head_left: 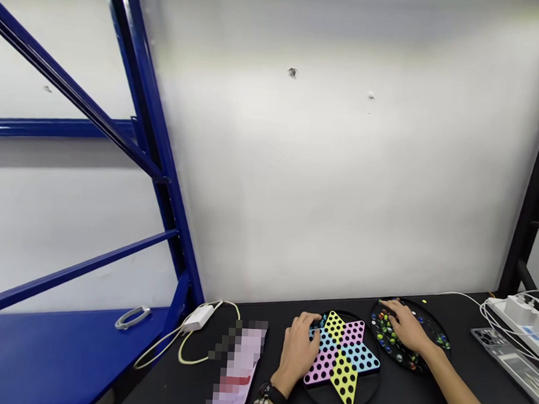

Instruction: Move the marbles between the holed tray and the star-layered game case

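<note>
A star-shaped Chinese checkers board (345, 363) in yellow, pink and light blue, dotted with black holes, sits in a round black base. My left hand (299, 345) rests palm down over its upper-left blue point, fingers bent and thumb apart. A few small bluish marbles (322, 320) show by the fingertips; the space under the palm is hidden. To the right, my right hand (406, 327) reaches over a round black tray (435, 324) of loose coloured glass marbles (385, 336). Its index finger stretches to the tray's far-left side, with the thumb apart from it.
A phone (243, 366), partly blurred out, lies left of the board beside a white charger (199, 317) and its cable. Another phone (514, 365) and a power strip (523, 321) with white cables lie at the right. Blue metal frame (163, 160) stands left; a white wall is behind.
</note>
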The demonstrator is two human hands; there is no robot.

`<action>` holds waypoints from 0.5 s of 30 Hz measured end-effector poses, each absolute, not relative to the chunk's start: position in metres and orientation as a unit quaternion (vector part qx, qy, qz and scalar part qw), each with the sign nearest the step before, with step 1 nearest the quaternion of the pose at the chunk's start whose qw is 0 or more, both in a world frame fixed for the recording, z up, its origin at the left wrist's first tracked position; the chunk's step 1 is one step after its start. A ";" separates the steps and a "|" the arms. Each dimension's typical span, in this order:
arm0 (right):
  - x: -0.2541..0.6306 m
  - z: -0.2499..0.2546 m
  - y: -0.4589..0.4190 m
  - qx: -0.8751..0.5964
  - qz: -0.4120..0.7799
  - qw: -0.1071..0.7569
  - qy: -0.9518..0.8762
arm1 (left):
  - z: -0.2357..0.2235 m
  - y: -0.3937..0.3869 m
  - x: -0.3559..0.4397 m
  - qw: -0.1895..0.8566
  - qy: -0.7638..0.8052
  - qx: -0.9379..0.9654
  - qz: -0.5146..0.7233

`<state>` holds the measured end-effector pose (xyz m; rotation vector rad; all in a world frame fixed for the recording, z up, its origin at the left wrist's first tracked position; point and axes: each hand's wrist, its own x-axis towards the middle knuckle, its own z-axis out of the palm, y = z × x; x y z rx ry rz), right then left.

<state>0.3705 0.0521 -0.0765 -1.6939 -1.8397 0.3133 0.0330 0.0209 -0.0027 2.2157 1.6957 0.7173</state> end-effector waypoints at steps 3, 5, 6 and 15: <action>0.367 -0.075 0.062 -0.612 0.137 0.298 -0.720 | -0.001 0.020 0.033 0.135 0.587 0.761 0.243; 0.367 -0.074 0.066 -0.604 0.144 0.318 -0.717 | -0.001 0.020 0.033 0.136 0.588 0.759 0.244; 0.367 -0.074 0.067 -0.604 0.150 0.338 -0.706 | -0.002 0.020 0.033 0.137 0.587 0.759 0.245; 0.376 -0.040 0.055 -0.583 0.327 0.604 -0.433 | -0.004 0.022 0.034 0.134 0.583 0.761 0.251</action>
